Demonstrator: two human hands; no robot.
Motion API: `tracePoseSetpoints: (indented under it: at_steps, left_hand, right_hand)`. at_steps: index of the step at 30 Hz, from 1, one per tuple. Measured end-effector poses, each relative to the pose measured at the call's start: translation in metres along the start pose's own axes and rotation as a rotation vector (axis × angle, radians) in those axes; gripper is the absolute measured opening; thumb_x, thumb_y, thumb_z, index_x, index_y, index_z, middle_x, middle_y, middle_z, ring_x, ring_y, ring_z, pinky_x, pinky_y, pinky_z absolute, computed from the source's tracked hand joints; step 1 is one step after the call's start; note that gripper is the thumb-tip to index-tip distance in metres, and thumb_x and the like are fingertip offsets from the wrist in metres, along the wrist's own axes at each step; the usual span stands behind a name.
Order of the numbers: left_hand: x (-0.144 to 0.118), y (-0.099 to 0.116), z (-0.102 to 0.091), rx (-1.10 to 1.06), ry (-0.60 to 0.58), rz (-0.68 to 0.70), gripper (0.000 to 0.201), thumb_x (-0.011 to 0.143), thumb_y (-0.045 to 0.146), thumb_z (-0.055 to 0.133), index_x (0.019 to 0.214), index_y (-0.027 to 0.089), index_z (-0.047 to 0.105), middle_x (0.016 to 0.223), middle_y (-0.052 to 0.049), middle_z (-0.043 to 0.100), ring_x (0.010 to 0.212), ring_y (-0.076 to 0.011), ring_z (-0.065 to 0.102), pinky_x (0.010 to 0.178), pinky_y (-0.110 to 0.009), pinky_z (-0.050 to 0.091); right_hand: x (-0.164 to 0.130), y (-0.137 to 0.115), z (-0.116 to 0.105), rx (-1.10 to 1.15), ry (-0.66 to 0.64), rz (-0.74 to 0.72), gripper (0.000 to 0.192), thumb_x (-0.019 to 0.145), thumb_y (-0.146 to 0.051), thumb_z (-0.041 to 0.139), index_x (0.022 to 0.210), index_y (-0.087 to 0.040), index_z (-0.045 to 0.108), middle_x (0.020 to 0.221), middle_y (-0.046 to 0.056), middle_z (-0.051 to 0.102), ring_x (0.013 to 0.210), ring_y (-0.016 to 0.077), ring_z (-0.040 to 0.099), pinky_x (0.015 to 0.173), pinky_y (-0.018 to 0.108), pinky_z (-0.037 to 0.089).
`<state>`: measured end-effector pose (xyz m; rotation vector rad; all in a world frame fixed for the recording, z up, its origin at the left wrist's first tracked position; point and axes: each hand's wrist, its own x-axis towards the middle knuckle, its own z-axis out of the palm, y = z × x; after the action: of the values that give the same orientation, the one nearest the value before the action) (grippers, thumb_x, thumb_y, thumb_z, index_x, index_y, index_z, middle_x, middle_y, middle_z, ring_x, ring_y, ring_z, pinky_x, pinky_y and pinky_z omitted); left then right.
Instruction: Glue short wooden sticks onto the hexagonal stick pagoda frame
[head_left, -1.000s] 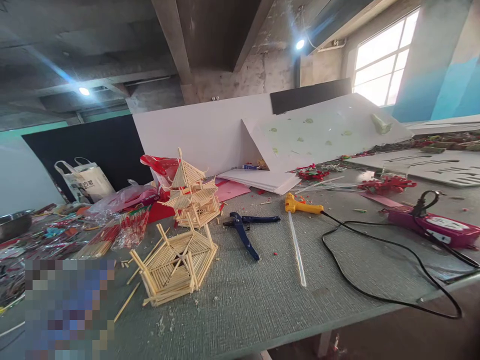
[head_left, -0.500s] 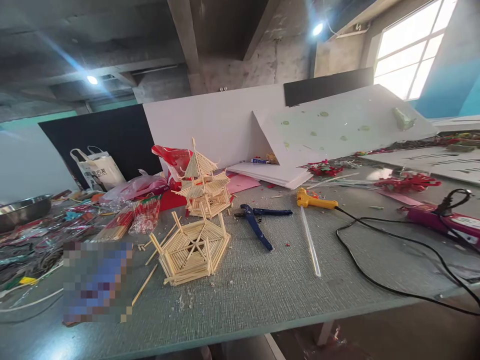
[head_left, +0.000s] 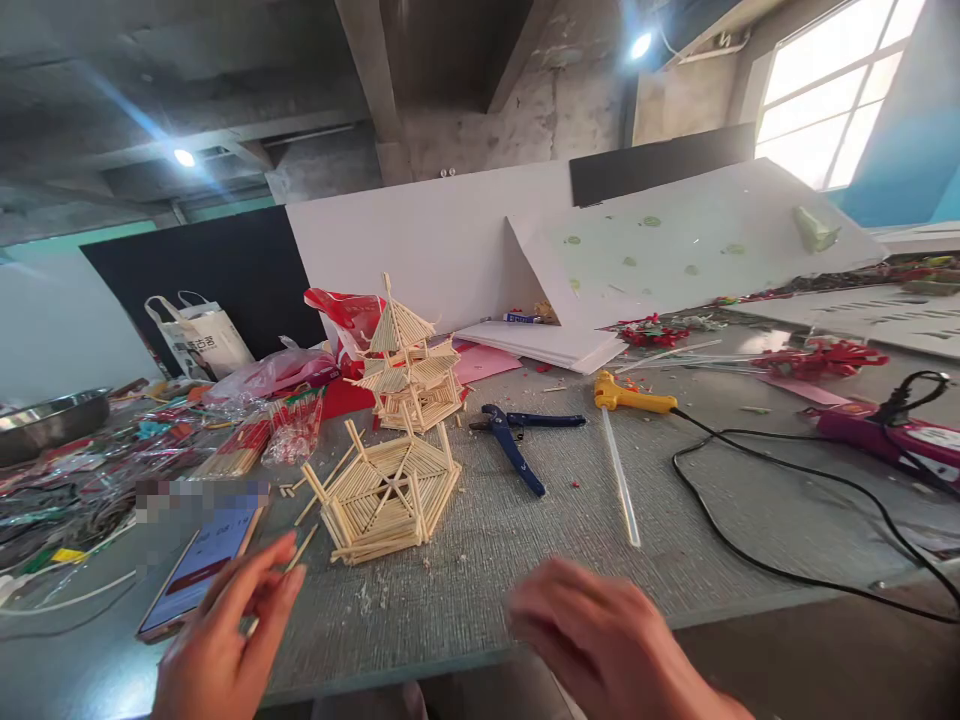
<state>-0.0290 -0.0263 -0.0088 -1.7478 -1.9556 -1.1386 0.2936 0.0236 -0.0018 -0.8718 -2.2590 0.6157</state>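
My left hand [head_left: 232, 635] is over the table's front left, with thumb and fingers apart. Behind its fingers a thin wooden stick [head_left: 306, 545] lies on the table, partly covered by the hand. A phone [head_left: 214, 545] with a lit screen rests just beyond that hand. My right hand [head_left: 600, 630] hovers near the front edge, its curled fingers smeared by motion. Between and beyond the hands sits a hexagonal stick base [head_left: 394, 490] with short upright posts. A tiered stick pagoda [head_left: 405, 370] with a pointed roof stands behind it.
Blue-handled cutters [head_left: 514, 445] lie right of the stick base. A yellow glue gun [head_left: 634, 395] with a clear glue stick trails a black cord [head_left: 720, 535] across the right side. Bagged sticks [head_left: 296, 425], plastic wrappings and a metal bowl [head_left: 56, 425] crowd the left.
Both my hands have come into view from below, the left by the phone and thin stick, the right at the front edge. The stick structures and tools stay put.
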Motion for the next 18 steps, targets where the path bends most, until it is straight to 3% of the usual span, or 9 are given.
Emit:
tracePoseSetpoints:
  at_steps: [1, 3, 6, 10, 14, 18]
  left_hand:
    - [0.009, -0.002, 0.003, -0.022, -0.073, -0.021, 0.043, 0.078, 0.056, 0.047, 0.103, 0.023, 0.059, 0.09, -0.003, 0.068, 0.065, -0.0147, 0.066, 0.054, -0.023, 0.054]
    - [0.021, -0.006, 0.009, -0.06, -0.193, -0.031, 0.046, 0.079, 0.055, 0.046, 0.107, 0.02, 0.059, 0.091, -0.005, 0.069, 0.068, -0.015, 0.066, 0.058, -0.024, 0.054]
    - [0.02, -0.004, 0.014, -0.064, -0.182, 0.041, 0.045, 0.083, 0.051, 0.043, 0.108, 0.018, 0.058, 0.095, -0.006, 0.068, 0.074, -0.0158, 0.067, 0.065, -0.025, 0.054]
    - [0.006, 0.021, 0.013, 0.093, 0.039, 0.252, 0.032, 0.087, 0.038, 0.044, 0.11, 0.02, 0.057, 0.101, -0.006, 0.064, 0.085, -0.0168, 0.064, 0.076, -0.027, 0.051]
    - [0.003, 0.05, 0.024, 0.095, 0.053, 0.474, 0.026, 0.089, 0.033, 0.042, 0.104, 0.02, 0.059, 0.092, -0.005, 0.065, 0.082, -0.0143, 0.065, 0.074, -0.023, 0.051]
    - [0.01, 0.06, 0.043, 0.147, -0.021, 0.505, 0.031, 0.091, 0.032, 0.036, 0.102, 0.017, 0.06, 0.091, -0.006, 0.066, 0.078, -0.0138, 0.067, 0.065, -0.02, 0.053]
  right_hand:
    - [0.024, -0.005, -0.001, -0.035, 0.021, -0.07, 0.022, 0.089, -0.024, 0.043, 0.083, -0.021, 0.064, 0.074, 0.005, 0.058, 0.067, 0.0134, 0.053, 0.062, 0.026, 0.04]
    - [0.068, -0.009, 0.0, -0.1, -0.011, -0.065, 0.013, 0.082, -0.018, 0.051, 0.08, -0.017, 0.063, 0.074, 0.003, 0.057, 0.068, 0.0125, 0.052, 0.063, 0.024, 0.037]
    - [0.107, 0.0, 0.012, 0.021, -0.092, 0.049, 0.008, 0.072, -0.011, 0.059, 0.078, -0.014, 0.063, 0.072, 0.0, 0.058, 0.063, 0.01, 0.049, 0.06, 0.021, 0.035]
    - [0.118, 0.014, 0.03, 0.12, -0.122, 0.092, 0.014, 0.069, -0.008, 0.059, 0.081, -0.013, 0.065, 0.071, -0.001, 0.058, 0.06, 0.0076, 0.049, 0.055, 0.016, 0.035]
    - [0.118, 0.016, 0.036, 0.21, -0.162, 0.07, 0.014, 0.069, -0.009, 0.058, 0.079, -0.014, 0.065, 0.066, -0.003, 0.056, 0.058, 0.0071, 0.048, 0.053, 0.015, 0.035]
    - [0.12, 0.016, 0.036, 0.304, -0.218, 0.048, 0.019, 0.067, -0.005, 0.056, 0.079, -0.015, 0.066, 0.062, -0.005, 0.055, 0.056, 0.0068, 0.047, 0.052, 0.015, 0.036]
